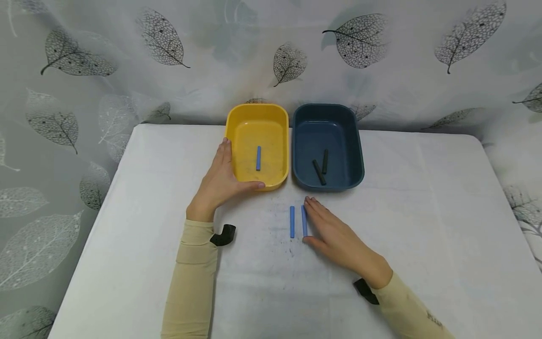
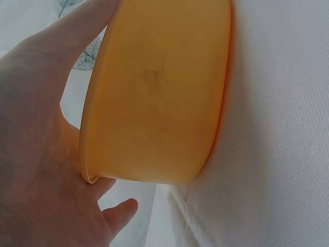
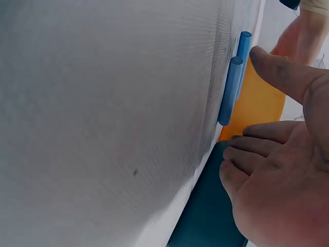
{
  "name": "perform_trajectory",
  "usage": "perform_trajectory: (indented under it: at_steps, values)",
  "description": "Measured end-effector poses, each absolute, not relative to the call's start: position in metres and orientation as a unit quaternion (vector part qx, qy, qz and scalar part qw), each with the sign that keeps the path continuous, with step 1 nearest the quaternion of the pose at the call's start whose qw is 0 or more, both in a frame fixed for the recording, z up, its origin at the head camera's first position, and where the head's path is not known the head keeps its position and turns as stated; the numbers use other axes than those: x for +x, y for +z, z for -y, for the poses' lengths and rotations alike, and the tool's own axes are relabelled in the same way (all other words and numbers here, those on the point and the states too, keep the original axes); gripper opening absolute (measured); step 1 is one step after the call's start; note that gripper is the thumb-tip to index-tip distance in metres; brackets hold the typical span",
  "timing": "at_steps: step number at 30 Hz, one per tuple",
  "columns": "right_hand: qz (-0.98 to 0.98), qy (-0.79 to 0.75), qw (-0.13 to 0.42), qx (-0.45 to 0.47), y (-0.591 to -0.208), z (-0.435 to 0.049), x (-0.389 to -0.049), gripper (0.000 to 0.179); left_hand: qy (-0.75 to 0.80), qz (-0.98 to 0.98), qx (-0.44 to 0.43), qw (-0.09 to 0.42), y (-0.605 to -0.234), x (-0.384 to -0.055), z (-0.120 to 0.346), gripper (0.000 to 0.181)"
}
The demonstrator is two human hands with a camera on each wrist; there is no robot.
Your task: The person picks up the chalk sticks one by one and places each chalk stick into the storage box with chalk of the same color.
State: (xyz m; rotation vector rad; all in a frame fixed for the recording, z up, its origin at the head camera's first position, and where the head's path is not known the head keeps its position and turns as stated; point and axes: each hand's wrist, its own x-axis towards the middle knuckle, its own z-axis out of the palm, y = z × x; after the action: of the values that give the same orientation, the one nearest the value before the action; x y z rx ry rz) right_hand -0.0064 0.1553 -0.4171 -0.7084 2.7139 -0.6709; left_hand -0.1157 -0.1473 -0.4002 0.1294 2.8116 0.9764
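Note:
My left hand (image 1: 218, 183) is spread around the near left corner of a yellow plastic tub (image 1: 281, 141), thumb along the near rim and fingers at the left side. Inside that tub lies one blue chalk stick (image 1: 259, 158). Two more blue sticks lie side by side on the white cloth: a left one (image 1: 292, 221) and a right one (image 1: 303, 219). My right hand (image 1: 338, 240) is beside the right stick, fingers extended, with fingertips and thumb tip at its two ends. In the right wrist view, the palm (image 3: 282, 180) shows nothing held.
A dark blue tub (image 1: 328, 185) stands right of the yellow one, with two dark sticks, one nearer (image 1: 319, 172) and one farther (image 1: 325, 161), in it. Bluish smudges mark the white tablecloth (image 1: 423, 226). A leaf-patterned curtain (image 1: 237, 56) hangs behind the table.

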Motion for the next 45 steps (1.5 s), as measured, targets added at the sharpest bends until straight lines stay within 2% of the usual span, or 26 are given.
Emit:
perform_trajectory:
  at_steps: [17,45]
  values:
    - [-0.928,-0.232,0.145,-0.252,-0.417,-0.153,-0.011,0.077,0.330,-0.939,0.045,0.084,-0.400,-0.115,0.148,0.144]
    - [-0.930,-0.262,0.100,-0.236,-0.407,-0.143,-0.008,0.079,0.329,-0.940,0.044,0.084,-0.398,-0.114,0.148,0.144]
